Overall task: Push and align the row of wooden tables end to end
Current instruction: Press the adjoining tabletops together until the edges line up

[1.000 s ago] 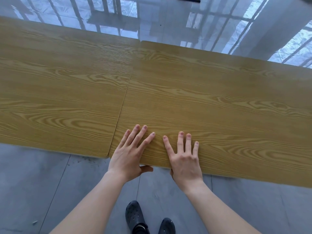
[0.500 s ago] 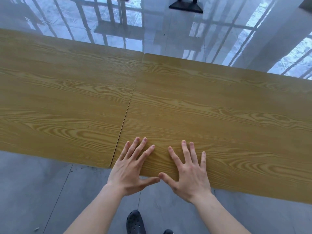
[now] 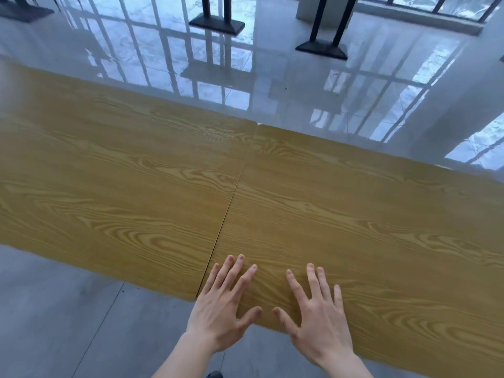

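your left hand (image 3: 222, 304) lies flat and spread on the right-hand bench (image 3: 368, 214), fingers splayed apart, gripping nothing. its palm sits at the near edge, just beside the seam (image 3: 226, 214) where that bench meets the left-hand bench (image 3: 109, 186), and its thumb reaches along the near edge toward your other hand. your right hand (image 3: 317, 317) is just as flat and open, fingers fanned out over the wood grain of the same bench, thumb pointing back toward the left hand. the two thumbs are near each other but not touching. both wrists and forearms hang out past the near edge over the grey floor (image 3: 68, 323).

the two benches stand end to end, touching along the seam, which shows as a thin dark line running from the near edge up to the far edge. at the near edge the corners meet almost level, with the left-hand bench's corner a touch closer to you. at the far edge there is a small step, a pale notch (image 3: 257, 124) showing where the rounded corners meet.

beyond the benches the glossy floor (image 3: 272, 85) mirrors window bars, and two black pedestal bases (image 3: 216, 24) (image 3: 321, 50) stand well apart from the benches. a dark shoe tip (image 3: 214, 374) shows at the bottom edge between your forearms.
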A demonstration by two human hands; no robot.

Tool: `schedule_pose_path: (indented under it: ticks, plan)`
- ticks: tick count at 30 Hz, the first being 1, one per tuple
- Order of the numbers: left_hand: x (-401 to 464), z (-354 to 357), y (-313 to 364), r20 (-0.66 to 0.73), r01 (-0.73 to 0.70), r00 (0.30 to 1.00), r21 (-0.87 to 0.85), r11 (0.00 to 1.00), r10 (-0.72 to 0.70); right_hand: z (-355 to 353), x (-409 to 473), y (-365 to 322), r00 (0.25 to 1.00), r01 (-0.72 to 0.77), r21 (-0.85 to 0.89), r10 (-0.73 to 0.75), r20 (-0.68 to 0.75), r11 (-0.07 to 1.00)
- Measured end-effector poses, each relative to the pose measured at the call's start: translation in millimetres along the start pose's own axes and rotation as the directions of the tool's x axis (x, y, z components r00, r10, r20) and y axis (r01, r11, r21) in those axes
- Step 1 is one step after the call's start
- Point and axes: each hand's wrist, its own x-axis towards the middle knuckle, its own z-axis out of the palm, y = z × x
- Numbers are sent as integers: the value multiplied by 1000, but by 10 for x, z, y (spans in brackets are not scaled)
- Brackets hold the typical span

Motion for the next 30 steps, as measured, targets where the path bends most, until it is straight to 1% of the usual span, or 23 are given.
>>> schedule_pose_path:
  ticks: [4, 7, 10, 12, 14, 16, 21, 25, 28, 30]
  plan:
    - [41, -138, -102, -47, 109, 993, -10, 994, -110, -424, 341, -72, 1000, -5, 1, 5, 22, 1000]
    - [187, -308, -211, -79, 199, 977, -25, 980, -200, -781, 714, -144, 1000, 5, 0, -5, -16, 1000]
    - [447, -466, -307, -94, 218, 971, -7, 976, -218, -1069, 1143, -195, 999, 32, -23, -33, -20, 999]
    - [708, -573, -395, -160, 218, 964, 22, 976, -212, -1210, 1497, -221, 998, 53, -29, -54, -37, 998]
    - [1033, -660, -515, -187, 222, 958, 6, 975, -217, -1296, 1866, -233, 997, 71, -25, -72, -41, 997]
    - [1387, -752, -598, -243, 253, 941, 36, 967, -237, -1356, 2245, -204, 996, 77, -17, -78, -32, 997]
    - [1987, -677, -807, -167, 281, 951, 101, 954, -262, -1311, 3070, -45, 995, 98, -40, -97, 31, 994]
    - [2180, -509, -886, -91, 239, 970, 164, 957, -227, -1110, 3526, 37, 988, 143, -62, -139, 74, 988]
    - [2214, -462, -904, -113, 231, 971, 194, 953, -212, -921, 3656, 48, 985, 170, -82, -169, 26, 982]
    - [2196, -481, -888, -98, 231, 972, 193, 954, -216, -789, 3652, 26, 982, 179, -80, -183, -51, 981]
